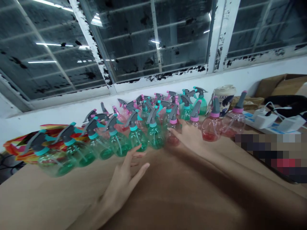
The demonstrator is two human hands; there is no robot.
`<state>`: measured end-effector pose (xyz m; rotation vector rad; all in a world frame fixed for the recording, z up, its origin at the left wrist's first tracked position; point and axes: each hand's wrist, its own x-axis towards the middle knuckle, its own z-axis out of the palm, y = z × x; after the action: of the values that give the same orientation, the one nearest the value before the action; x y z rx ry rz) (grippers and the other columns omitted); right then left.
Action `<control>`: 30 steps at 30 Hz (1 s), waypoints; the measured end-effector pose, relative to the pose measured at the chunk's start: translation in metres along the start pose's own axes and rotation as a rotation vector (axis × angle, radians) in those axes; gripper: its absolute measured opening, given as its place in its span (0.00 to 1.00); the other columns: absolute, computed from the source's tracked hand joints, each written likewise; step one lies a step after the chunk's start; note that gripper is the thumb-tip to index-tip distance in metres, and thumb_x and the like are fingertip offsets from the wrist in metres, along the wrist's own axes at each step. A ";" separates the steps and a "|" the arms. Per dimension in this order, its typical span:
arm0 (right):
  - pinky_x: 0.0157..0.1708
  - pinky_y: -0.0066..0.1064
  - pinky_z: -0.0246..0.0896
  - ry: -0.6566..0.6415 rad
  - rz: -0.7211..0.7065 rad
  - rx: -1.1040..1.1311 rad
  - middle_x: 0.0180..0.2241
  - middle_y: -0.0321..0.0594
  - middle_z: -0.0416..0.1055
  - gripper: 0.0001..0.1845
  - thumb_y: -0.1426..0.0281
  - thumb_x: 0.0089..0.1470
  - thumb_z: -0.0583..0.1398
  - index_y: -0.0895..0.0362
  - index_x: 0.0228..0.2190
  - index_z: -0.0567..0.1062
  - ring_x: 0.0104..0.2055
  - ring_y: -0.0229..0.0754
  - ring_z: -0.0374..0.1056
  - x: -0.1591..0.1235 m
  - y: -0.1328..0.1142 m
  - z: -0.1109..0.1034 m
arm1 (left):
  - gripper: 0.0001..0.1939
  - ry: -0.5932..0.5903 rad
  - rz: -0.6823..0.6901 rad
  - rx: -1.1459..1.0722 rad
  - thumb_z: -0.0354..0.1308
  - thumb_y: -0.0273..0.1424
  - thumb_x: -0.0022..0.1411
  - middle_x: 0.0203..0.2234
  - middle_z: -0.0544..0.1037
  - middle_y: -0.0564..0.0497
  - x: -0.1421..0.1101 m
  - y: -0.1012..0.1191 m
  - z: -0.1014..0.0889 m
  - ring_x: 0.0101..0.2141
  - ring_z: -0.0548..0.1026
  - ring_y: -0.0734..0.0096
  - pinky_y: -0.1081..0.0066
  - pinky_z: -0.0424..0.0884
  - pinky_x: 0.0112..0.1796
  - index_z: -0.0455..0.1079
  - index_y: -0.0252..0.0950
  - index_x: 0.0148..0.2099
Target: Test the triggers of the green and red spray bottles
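Observation:
Several clear spray bottles with green liquid and teal collars stand in a front row, among them a green spray bottle (137, 139). My left hand (126, 177) is in front of that row, fingers apart and holding nothing; its index fingertip is close to the green bottle's base. My right hand (190, 135) grips a pink spray bottle (172, 135) by its side, thumb in front and fingers behind it. That bottle stands upright on the table. Right of this hand are two more pink spray bottles, a nearer one (212, 129) and a farther one (232, 124).
More spray bottles crowd behind, up to the wall below the windows (153, 38). A colourful bag (14, 148) lies at the left. On the right are a printed cup (224, 95), a power strip (271, 124) with white chargers and a cardboard box (280, 86). The wooden table (153, 198) spreads in front.

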<state>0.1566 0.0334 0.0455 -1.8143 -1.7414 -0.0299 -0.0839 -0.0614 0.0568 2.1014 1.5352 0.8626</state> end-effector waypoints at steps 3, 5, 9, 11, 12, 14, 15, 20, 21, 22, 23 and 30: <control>0.29 0.43 0.64 0.009 0.007 -0.032 0.39 0.51 0.73 0.32 0.47 0.53 0.48 0.58 0.47 0.66 0.36 0.56 0.71 0.002 -0.004 0.004 | 0.24 -0.046 0.001 0.020 0.51 0.41 0.62 0.48 0.71 0.51 -0.009 -0.001 0.000 0.43 0.74 0.60 0.55 0.72 0.43 0.49 0.51 0.58; 0.28 0.42 0.64 0.017 0.000 -0.050 0.39 0.51 0.73 0.31 0.47 0.53 0.47 0.58 0.46 0.67 0.36 0.56 0.72 -0.001 -0.005 0.003 | 0.23 -0.072 0.012 0.016 0.51 0.41 0.62 0.48 0.71 0.51 -0.012 0.001 0.000 0.44 0.73 0.58 0.54 0.72 0.42 0.50 0.52 0.58; 0.25 0.40 0.63 0.029 -0.030 -0.079 0.37 0.49 0.74 0.30 0.46 0.53 0.48 0.57 0.44 0.67 0.32 0.54 0.72 -0.019 -0.006 -0.006 | 0.20 -0.105 0.015 -0.079 0.51 0.40 0.62 0.47 0.72 0.51 -0.009 0.007 0.001 0.43 0.74 0.60 0.55 0.71 0.43 0.54 0.50 0.55; 0.25 0.39 0.62 0.030 -0.057 -0.084 0.35 0.47 0.74 0.28 0.46 0.53 0.47 0.56 0.42 0.67 0.30 0.52 0.72 -0.034 -0.008 -0.013 | 0.19 -0.107 0.022 -0.146 0.52 0.40 0.62 0.47 0.72 0.50 -0.004 0.009 0.003 0.42 0.74 0.62 0.54 0.69 0.46 0.56 0.50 0.54; 0.25 0.38 0.62 0.029 -0.074 -0.083 0.35 0.46 0.75 0.28 0.47 0.53 0.47 0.55 0.42 0.67 0.30 0.52 0.72 -0.043 -0.009 -0.016 | 0.19 -0.109 0.031 -0.178 0.52 0.39 0.62 0.47 0.72 0.50 0.000 0.010 0.005 0.43 0.74 0.62 0.54 0.68 0.48 0.56 0.49 0.54; 0.23 0.36 0.60 0.023 -0.116 -0.067 0.32 0.44 0.75 0.27 0.47 0.53 0.49 0.55 0.42 0.67 0.28 0.51 0.72 -0.063 -0.014 -0.022 | 0.21 -0.113 0.061 -0.228 0.54 0.39 0.61 0.50 0.70 0.49 0.007 0.014 0.010 0.48 0.71 0.62 0.54 0.66 0.51 0.56 0.48 0.55; 0.22 0.35 0.59 0.020 -0.145 -0.044 0.30 0.43 0.74 0.25 0.48 0.52 0.50 0.55 0.40 0.67 0.27 0.50 0.71 -0.073 -0.017 -0.025 | 0.24 -0.123 0.072 -0.250 0.56 0.38 0.59 0.52 0.69 0.48 0.010 0.016 0.012 0.50 0.69 0.61 0.54 0.64 0.52 0.55 0.47 0.57; 0.19 0.31 0.55 -0.011 -0.331 0.119 0.32 0.39 0.73 0.17 0.55 0.51 0.55 0.53 0.37 0.68 0.26 0.44 0.70 -0.115 -0.037 -0.033 | 0.35 -0.186 0.137 -0.355 0.62 0.35 0.53 0.58 0.62 0.44 0.015 0.035 0.016 0.54 0.65 0.56 0.52 0.62 0.53 0.53 0.42 0.60; 0.19 0.30 0.55 -0.008 -0.364 0.158 0.32 0.39 0.72 0.18 0.54 0.50 0.56 0.53 0.36 0.68 0.28 0.44 0.70 -0.120 -0.042 -0.032 | 0.34 -0.184 0.159 -0.372 0.63 0.34 0.53 0.57 0.64 0.45 0.014 0.038 0.015 0.54 0.66 0.55 0.52 0.63 0.52 0.54 0.42 0.59; 0.20 0.30 0.57 -0.003 -0.391 0.194 0.32 0.39 0.72 0.19 0.52 0.49 0.56 0.53 0.36 0.68 0.30 0.45 0.70 -0.125 -0.046 -0.032 | 0.33 -0.173 0.181 -0.383 0.63 0.33 0.52 0.55 0.66 0.45 0.012 0.041 0.015 0.53 0.66 0.55 0.52 0.64 0.52 0.55 0.42 0.59; 0.21 0.31 0.58 0.004 -0.414 0.226 0.32 0.40 0.72 0.21 0.50 0.48 0.56 0.54 0.35 0.69 0.32 0.46 0.70 -0.128 -0.051 -0.030 | 0.31 -0.157 0.194 -0.386 0.63 0.32 0.52 0.54 0.67 0.46 0.010 0.043 0.014 0.52 0.67 0.55 0.52 0.65 0.51 0.57 0.43 0.58; 0.39 0.44 0.62 -0.019 -0.565 0.371 0.36 0.47 0.72 0.35 0.44 0.43 0.58 0.61 0.40 0.70 0.39 0.50 0.67 -0.128 -0.062 -0.012 | 0.17 -0.003 0.190 -0.393 0.54 0.31 0.60 0.47 0.72 0.49 0.000 0.038 0.008 0.49 0.70 0.62 0.58 0.64 0.51 0.63 0.43 0.52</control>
<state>0.0880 -0.0903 0.0269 -1.0314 -2.0597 0.0768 -0.0513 -0.0728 0.0750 1.9701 1.0674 1.1227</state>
